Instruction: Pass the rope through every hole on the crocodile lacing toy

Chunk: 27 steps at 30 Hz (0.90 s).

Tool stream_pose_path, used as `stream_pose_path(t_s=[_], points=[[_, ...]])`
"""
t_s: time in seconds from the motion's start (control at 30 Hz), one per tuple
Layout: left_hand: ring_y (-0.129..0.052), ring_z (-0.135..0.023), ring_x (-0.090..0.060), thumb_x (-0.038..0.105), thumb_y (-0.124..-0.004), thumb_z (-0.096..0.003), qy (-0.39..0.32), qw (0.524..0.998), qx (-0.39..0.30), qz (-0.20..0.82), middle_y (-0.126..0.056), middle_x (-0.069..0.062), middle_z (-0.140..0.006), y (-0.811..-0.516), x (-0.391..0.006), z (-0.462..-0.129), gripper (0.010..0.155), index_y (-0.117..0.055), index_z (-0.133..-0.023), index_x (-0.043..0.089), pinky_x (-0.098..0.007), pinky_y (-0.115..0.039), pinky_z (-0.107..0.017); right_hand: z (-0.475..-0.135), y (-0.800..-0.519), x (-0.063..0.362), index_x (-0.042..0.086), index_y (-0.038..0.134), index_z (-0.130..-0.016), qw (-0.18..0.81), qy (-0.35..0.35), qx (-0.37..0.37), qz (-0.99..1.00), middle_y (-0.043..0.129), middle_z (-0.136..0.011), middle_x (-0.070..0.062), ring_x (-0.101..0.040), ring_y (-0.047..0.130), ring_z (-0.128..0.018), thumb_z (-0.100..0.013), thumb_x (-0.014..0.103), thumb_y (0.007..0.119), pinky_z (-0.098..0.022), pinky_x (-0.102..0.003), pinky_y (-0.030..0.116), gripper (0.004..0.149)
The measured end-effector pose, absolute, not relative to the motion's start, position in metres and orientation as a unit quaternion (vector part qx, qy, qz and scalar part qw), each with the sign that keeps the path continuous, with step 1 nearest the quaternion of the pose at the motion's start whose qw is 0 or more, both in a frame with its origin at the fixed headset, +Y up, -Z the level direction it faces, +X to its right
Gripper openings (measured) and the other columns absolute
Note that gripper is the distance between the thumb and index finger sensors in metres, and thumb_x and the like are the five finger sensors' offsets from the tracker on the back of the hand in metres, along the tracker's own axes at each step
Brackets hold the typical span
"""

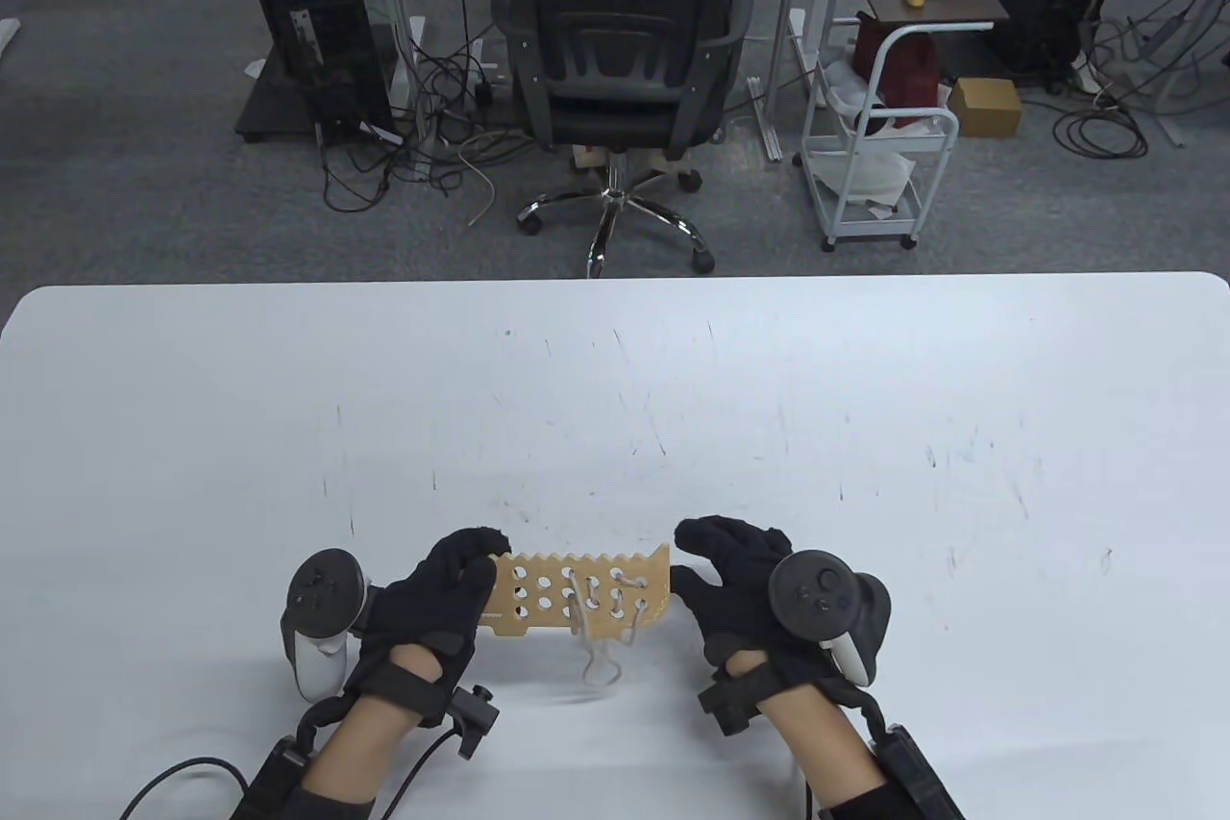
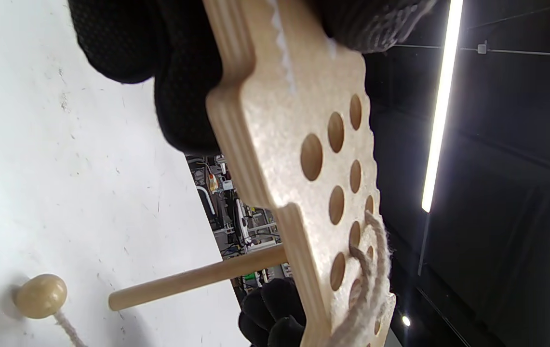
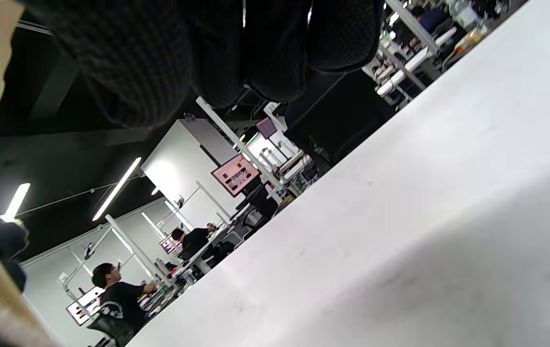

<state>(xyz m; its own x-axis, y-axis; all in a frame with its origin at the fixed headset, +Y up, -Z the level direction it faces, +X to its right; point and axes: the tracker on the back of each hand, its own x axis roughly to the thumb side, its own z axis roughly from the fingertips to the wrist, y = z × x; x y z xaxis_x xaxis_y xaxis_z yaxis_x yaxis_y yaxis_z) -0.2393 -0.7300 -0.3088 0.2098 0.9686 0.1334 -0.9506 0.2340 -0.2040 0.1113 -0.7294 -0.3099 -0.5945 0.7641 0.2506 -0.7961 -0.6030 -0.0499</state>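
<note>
Lacing is partly done: your left hand (image 1: 444, 597) grips one end of the crocodile board (image 1: 579, 597) above the table (image 1: 615, 397), your right hand (image 1: 735, 575) steadies the other, grip unclear. Rope (image 1: 598, 657) crosses holes nearest your right hand; the rest look empty.

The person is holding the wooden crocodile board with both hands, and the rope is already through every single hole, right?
Not quite. Both hands do hold it: the left hand grips one end of the crocodile board and the right hand is at the other. But the rope only goes through a few holes near the right hand. The table view shows the holes nearer the left hand still empty.
</note>
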Motion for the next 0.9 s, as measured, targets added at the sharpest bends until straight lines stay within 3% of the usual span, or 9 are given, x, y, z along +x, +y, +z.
stream_pose_path(t_s=[0.33, 0.63, 0.9], points=[[-0.102, -0.053, -0.021, 0.042, -0.071, -0.0433, -0.146, 0.77, -0.04, 0.62, -0.091, -0.001, -0.074, -0.726, -0.23, -0.304, 0.052, -0.071, -0.092, 0.026, -0.047, -0.076, -0.061, -0.306, -0.735, 0.087, 0.02, 0.078, -0.092, 0.45, -0.026, 0.182, 0.874, 0.073, -0.098, -0.014, -0.045, 0.062, -0.089, -0.041, 0.041, 0.092, -0.066, -0.069, 0.033, 0.057], [-0.102, -0.053, -0.021, 0.042, -0.071, -0.0431, -0.167, 0.753, -0.057, 0.633, -0.091, -0.001, -0.074, -0.728, -0.221, -0.302, 0.051, -0.071, -0.092, 0.026, -0.047, -0.076, -0.061, -0.299, -0.737, 0.068, 0.02, 0.076, -0.093, 0.475, 0.013, 0.247, 0.844, 0.074, -0.098, -0.014, -0.044, 0.067, -0.087, -0.04, 0.041, 0.093, -0.065, -0.066, 0.043, 0.059], [-0.102, -0.053, -0.021, 0.042, -0.07, -0.0431, -0.175, 0.74, -0.078, 0.645, -0.091, -0.001, -0.074, -0.732, -0.214, -0.301, 0.052, -0.071, -0.092, 0.026, -0.047, -0.076, -0.061, -0.292, -0.736, 0.054, 0.023, 0.081, -0.09, 0.497, 0.032, 0.294, 0.816, 0.077, -0.096, -0.013, -0.043, 0.07, -0.086, -0.041, 0.038, 0.093, -0.065, -0.066, 0.046, 0.053]])
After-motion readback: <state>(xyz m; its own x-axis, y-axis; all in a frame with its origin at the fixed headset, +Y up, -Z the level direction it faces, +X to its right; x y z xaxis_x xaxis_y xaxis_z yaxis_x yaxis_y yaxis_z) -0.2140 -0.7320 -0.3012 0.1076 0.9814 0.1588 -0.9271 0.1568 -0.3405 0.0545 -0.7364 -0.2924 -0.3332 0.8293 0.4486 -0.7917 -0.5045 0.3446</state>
